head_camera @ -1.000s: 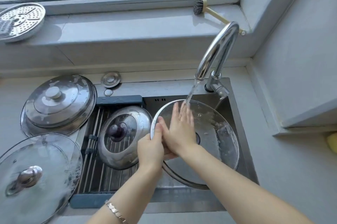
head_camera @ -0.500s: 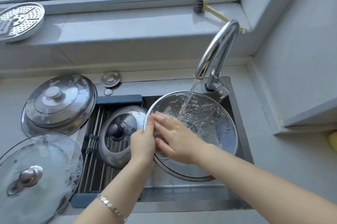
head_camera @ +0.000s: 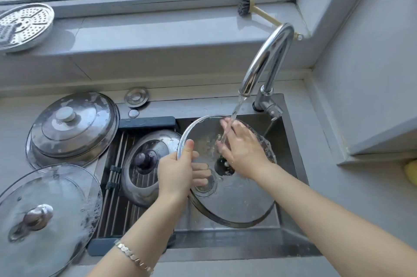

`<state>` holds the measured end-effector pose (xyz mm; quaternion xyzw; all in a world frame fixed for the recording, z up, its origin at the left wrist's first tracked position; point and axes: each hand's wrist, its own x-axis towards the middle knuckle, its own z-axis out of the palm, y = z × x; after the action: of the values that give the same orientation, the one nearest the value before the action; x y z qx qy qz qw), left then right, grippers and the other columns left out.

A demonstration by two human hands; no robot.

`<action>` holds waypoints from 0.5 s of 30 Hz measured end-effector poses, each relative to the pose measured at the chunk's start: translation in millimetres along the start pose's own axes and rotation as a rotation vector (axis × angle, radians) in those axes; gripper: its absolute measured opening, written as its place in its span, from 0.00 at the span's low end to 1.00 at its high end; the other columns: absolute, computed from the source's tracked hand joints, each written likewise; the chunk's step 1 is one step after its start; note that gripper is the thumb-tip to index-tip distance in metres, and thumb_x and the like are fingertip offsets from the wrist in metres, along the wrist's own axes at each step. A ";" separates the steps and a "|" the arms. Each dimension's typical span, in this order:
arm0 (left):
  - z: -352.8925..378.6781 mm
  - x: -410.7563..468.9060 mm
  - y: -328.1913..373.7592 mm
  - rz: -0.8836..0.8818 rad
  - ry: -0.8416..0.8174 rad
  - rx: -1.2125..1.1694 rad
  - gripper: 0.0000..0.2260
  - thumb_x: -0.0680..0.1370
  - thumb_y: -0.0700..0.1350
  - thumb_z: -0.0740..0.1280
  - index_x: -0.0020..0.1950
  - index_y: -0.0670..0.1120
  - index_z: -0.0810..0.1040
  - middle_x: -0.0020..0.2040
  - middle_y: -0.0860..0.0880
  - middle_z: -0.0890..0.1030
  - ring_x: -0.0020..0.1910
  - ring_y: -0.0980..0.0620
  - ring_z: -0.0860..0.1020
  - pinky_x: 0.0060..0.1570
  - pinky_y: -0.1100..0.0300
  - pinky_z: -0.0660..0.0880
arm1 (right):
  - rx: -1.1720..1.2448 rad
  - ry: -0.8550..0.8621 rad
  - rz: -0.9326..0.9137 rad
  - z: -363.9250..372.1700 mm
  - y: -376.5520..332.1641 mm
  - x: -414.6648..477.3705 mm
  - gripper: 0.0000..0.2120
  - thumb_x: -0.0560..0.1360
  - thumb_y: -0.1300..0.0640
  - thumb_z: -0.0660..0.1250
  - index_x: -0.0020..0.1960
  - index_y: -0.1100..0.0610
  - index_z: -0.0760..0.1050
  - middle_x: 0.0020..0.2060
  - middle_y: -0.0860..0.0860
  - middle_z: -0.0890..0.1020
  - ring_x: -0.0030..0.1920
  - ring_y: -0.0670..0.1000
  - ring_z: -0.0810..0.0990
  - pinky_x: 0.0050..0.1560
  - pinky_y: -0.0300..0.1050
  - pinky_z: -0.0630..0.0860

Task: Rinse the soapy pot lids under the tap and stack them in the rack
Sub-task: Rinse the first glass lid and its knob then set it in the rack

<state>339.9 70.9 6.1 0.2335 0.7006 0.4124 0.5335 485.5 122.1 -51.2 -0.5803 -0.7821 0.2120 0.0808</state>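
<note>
A large glass pot lid [head_camera: 239, 204] with a metal rim is held tilted over the sink under the running tap [head_camera: 266, 58]. My left hand [head_camera: 178, 170] grips its left rim, thumb on top, fingers showing through the glass. My right hand [head_camera: 241, 148] lies flat on the lid's upper face in the water stream, fingers spread. A steel lid with a dark knob [head_camera: 146, 164] rests on the roll-up rack [head_camera: 115, 204] over the sink's left half. A soapy glass lid [head_camera: 45, 215] and a steel lid [head_camera: 72, 127] lie on the counter at left.
The sink's front edge [head_camera: 225, 252] runs below my arms. A perforated steamer plate [head_camera: 22, 26] and a dish brush [head_camera: 252, 8] lie on the window sill. A small sink plug [head_camera: 136, 97] sits behind the rack. A wall ledge juts out at right.
My right hand has slid from the lid's left part up toward its far rim under the stream. The lid has tilted more toward me; my left hand keeps its grip on the rim.
</note>
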 end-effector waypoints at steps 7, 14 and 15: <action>-0.4 -3.4 23.5 0.561 0.137 0.609 0.18 0.78 0.54 0.61 0.33 0.45 0.72 0.30 0.46 0.78 0.34 0.44 0.77 0.37 0.51 0.71 | 0.697 0.038 0.739 28.8 32.2 -29.6 0.19 0.79 0.52 0.58 0.67 0.58 0.67 0.66 0.56 0.69 0.63 0.54 0.71 0.67 0.48 0.63; -2.7 -3.6 31.1 0.466 0.042 0.337 0.08 0.79 0.51 0.62 0.41 0.52 0.74 0.42 0.47 0.82 0.33 0.48 0.83 0.35 0.49 0.79 | 1.464 -0.093 0.899 29.0 20.2 -32.4 0.18 0.82 0.48 0.47 0.63 0.58 0.67 0.40 0.59 0.79 0.36 0.55 0.81 0.36 0.47 0.77; -4.5 1.5 26.1 0.404 0.039 0.271 0.06 0.79 0.50 0.61 0.44 0.52 0.73 0.45 0.47 0.81 0.32 0.48 0.83 0.33 0.50 0.79 | 1.402 -0.015 0.871 23.0 21.1 -31.2 0.17 0.82 0.50 0.48 0.60 0.59 0.68 0.35 0.58 0.77 0.29 0.52 0.79 0.31 0.44 0.77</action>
<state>332.3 84.9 27.3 0.4304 0.6986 0.4175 0.3905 505.1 92.3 -77.1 -0.6451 -0.1741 0.6670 0.3296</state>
